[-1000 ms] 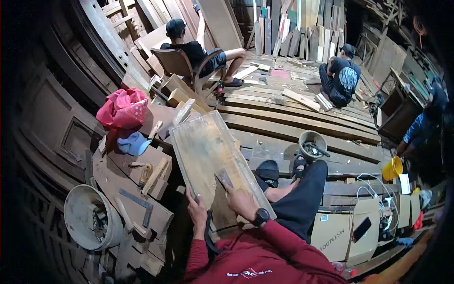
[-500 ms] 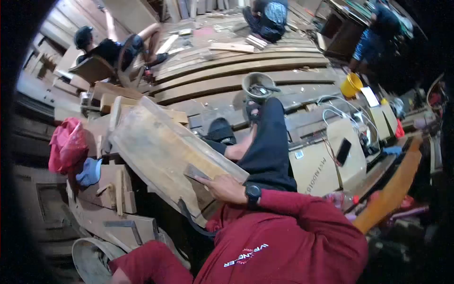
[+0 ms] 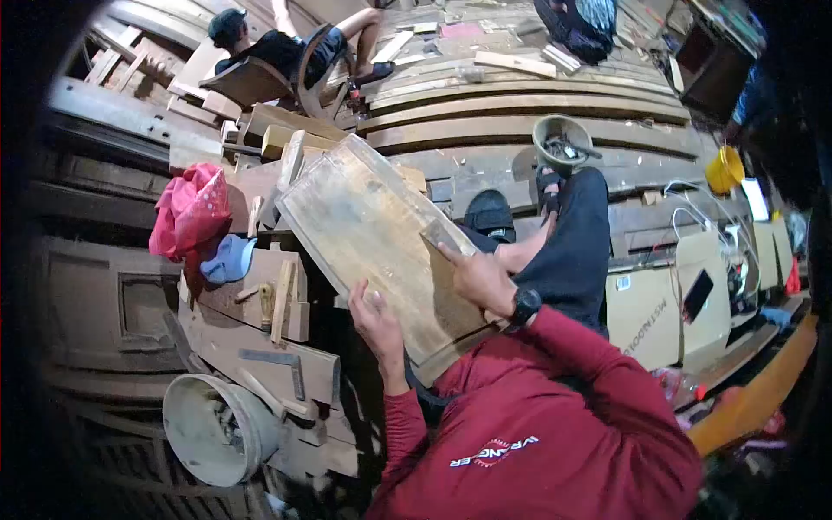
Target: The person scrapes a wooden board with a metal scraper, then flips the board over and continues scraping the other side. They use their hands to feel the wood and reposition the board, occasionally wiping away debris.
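Observation:
A framed wooden panel (image 3: 381, 234), pale and blotchy, lies tilted across my lap. My right hand (image 3: 482, 277), with a dark watch at the wrist, is closed on a flat grey scraper (image 3: 448, 237), its index finger stretched along the tool. The scraper lies against the panel's right part. At the panel's left edge is my left hand (image 3: 376, 322), palm up with fingers spread and holding nothing.
Left of me a mallet (image 3: 267, 305), a metal square (image 3: 282, 360) and a blue cap (image 3: 229, 258) lie on boards near a bucket (image 3: 217, 429). Another bucket (image 3: 562, 140) stands by my foot. A phone (image 3: 698, 295) rests on cardboard at right. A person (image 3: 277, 56) sits ahead left.
My left hand has come up from near the left bucket to the panel's left edge. The view has swung left, shifting everything rightward. My right hand keeps the scraper on the panel.

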